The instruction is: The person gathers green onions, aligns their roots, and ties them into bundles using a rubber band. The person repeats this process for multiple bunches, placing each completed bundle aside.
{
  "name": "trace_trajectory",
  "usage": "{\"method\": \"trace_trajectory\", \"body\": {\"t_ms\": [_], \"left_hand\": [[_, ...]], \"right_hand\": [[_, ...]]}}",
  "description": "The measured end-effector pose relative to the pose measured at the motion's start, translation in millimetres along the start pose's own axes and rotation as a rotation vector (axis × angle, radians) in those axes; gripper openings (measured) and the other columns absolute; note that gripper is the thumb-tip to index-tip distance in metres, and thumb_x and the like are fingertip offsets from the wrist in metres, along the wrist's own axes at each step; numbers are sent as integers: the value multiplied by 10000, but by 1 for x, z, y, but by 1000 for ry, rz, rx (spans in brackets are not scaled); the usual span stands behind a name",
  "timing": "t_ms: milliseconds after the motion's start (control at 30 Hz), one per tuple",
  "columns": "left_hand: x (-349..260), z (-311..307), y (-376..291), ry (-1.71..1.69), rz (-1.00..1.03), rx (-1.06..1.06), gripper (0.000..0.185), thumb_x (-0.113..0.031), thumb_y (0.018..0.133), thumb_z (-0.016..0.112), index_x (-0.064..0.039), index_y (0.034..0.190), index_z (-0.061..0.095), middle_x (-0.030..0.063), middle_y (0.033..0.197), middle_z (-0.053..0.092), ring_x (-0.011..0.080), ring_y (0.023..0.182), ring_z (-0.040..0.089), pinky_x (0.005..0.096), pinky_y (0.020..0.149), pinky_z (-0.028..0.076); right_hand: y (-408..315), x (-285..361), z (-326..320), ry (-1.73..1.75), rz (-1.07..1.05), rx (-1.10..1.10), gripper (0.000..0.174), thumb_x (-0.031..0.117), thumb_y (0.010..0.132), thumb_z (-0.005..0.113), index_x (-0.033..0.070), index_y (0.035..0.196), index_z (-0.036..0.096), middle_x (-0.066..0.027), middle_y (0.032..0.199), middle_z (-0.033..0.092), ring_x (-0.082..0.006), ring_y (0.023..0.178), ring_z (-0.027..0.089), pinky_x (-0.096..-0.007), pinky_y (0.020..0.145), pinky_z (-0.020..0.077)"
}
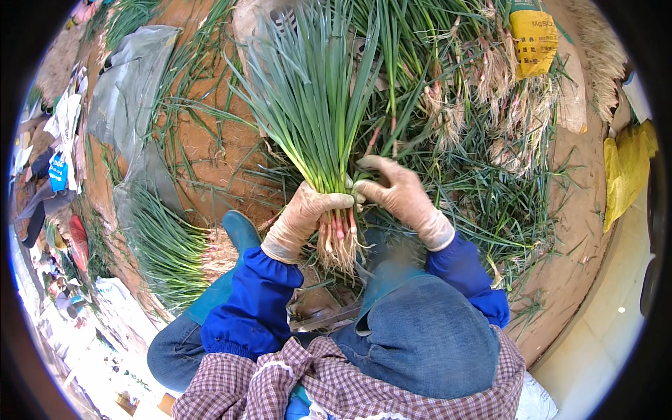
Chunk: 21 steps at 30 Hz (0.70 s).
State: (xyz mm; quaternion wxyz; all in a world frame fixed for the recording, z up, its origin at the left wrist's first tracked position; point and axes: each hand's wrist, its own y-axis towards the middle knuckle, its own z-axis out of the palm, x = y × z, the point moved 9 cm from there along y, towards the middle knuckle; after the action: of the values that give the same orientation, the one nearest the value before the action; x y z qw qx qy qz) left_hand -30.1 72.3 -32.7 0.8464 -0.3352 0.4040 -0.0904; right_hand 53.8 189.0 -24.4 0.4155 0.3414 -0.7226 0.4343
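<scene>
My left hand (310, 218), in a pale, soiled glove, is wrapped around a bunch of green onions (320, 121) just above the roots. Long green leaves fan upward from the grip, while pinkish-white bulbs and stringy roots (338, 247) hang below it. At the bunch's right side is my right hand (401, 194), gloved too, with thumb and forefinger apart and the thumb tip close to the stalks. Whether that thumb touches them is unclear. Beneath and beyond this hand spreads a heap of loose green onions and cut leaves (483, 210).
Stacked green onions (163, 247) lie beside my left rubber boot (242, 231). A grey plastic sheet (131, 84) covers soil at upper left. A yellow printed bag (533, 44) rests on rooted onions at upper right. Another yellow sack (627, 173) sits by the pale tiled edge.
</scene>
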Motion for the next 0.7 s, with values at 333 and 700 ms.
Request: {"method": "trace_trajectory", "body": {"t_ms": [333, 700], "left_hand": [[0, -8, -12, 107, -28, -8, 193, -134, 782, 696, -2, 886, 602, 95, 733, 656, 169, 589, 632, 271, 545, 520], [-1, 3, -25, 57, -70, 7, 213, -109, 794, 698, 10, 942, 601, 86, 754, 653, 161, 525, 611, 262, 482, 506]], "right_hand": [[-30, 4, 31, 227, 395, 258, 420, 409, 894, 654, 25, 1065, 667, -100, 909, 689, -176, 681, 631, -317, 641, 527], [-23, 4, 2, 197, 128, -31, 553, 377, 830, 721, 30, 1220, 541, -174, 969, 672, -240, 916, 670, -360, 749, 524]]}}
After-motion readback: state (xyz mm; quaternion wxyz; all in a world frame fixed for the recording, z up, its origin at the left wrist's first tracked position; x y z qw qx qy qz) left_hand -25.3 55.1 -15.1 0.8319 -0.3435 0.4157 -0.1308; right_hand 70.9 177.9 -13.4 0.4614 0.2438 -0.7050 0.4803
